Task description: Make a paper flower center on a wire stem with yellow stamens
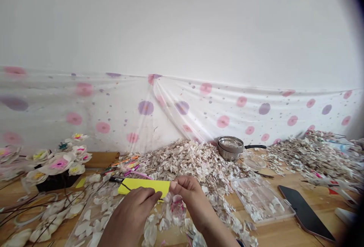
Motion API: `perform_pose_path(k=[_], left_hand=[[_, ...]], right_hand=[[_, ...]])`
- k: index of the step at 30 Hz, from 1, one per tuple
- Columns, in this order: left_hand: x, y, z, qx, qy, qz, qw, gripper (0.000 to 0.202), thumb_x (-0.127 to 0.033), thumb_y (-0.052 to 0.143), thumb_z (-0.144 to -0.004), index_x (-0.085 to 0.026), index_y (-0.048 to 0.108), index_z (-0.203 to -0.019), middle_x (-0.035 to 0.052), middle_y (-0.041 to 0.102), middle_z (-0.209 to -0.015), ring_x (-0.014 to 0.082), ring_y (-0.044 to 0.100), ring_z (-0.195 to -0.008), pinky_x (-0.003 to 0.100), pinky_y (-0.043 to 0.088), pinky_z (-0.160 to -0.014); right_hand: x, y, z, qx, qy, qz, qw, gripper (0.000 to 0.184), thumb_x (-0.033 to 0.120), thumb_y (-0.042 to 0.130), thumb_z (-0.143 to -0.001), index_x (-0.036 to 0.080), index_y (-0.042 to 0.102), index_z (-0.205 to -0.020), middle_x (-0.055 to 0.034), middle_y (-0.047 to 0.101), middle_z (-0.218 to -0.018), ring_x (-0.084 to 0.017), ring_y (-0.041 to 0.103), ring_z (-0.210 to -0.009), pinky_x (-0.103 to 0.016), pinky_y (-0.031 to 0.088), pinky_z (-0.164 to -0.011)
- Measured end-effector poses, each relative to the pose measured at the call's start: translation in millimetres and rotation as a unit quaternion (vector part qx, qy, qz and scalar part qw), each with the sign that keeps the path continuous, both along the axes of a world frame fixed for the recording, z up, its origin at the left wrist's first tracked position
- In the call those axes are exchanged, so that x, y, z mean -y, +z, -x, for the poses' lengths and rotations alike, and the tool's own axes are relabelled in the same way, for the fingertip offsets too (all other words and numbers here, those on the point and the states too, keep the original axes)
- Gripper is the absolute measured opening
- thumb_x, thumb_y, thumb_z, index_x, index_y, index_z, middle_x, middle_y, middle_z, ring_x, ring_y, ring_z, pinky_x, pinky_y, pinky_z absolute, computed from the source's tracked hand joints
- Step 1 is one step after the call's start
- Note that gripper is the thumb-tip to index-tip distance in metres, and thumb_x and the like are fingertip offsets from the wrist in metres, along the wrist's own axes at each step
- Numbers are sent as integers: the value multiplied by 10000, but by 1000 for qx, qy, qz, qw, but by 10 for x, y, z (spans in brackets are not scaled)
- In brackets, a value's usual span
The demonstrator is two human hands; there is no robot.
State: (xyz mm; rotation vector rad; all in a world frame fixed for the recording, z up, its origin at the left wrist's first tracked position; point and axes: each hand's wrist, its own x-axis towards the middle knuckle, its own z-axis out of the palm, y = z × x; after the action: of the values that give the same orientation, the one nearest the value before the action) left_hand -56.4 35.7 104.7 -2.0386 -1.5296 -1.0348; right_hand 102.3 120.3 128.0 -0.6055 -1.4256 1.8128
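Tabletop (pixel 274 233), flakes (pixel 184 156) heaped beyond hands (pixel 190 192), patterned sheeting (pixel 231 105), white wall (pixel 182 23)

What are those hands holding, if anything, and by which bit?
The right hand seems to pinch pink-and-white petals by their top edge. For the left hand, I can't tell: its grip is hidden.

Left hand (pixel 140 200) partly hides the yellow block (pixel 146 184).
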Motion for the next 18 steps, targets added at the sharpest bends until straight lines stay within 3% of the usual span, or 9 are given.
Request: perform_pose_path(k=[6, 10, 13, 18], left_hand=[[33, -49, 143, -62, 46, -36, 996, 309, -166, 420, -900, -238, 652, -1090, 30, 696, -936, 183, 649, -862, 268, 520, -772], [35, -26, 173, -96, 56, -50, 993, 297, -149, 421, -892, -205, 668, -1046, 38, 698, -893, 181, 658, -812, 263, 536, -705], [31, 20, 171, -108, 53, -58, 991, 291, -150, 408, -898, -192, 682, -987, 40, 697, -846, 178, 663, -762, 261, 540, -668], [21, 12, 217, -96, 27, -56, 993, 268, -216, 428, -910, -207, 687, -978, 24, 705, -854, 163, 667, -760, 238, 535, -670]], right_hand=[[-9, -39, 23, -99, 49, 39, 993, 637, 745, 457, -756, 147, 670, -714, -16, 538, -577, -120, 431, -508, -246, 317, -532], [0, -50, 32, -123, 39, -1, 992, 455, 607, 629, -733, 158, 691, -771, -10, 563, -650, -125, 452, -589, -248, 332, -611], [2, -42, 49, -101, 29, -4, 994, 303, 456, 715, -709, 156, 672, -695, 13, 542, -588, -110, 431, -559, -238, 307, -598], [-55, -56, 93, -110, 4, 24, 994, 324, 424, 709, -718, 157, 611, -562, 16, 531, -530, -98, 407, -516, -234, 292, -565]])
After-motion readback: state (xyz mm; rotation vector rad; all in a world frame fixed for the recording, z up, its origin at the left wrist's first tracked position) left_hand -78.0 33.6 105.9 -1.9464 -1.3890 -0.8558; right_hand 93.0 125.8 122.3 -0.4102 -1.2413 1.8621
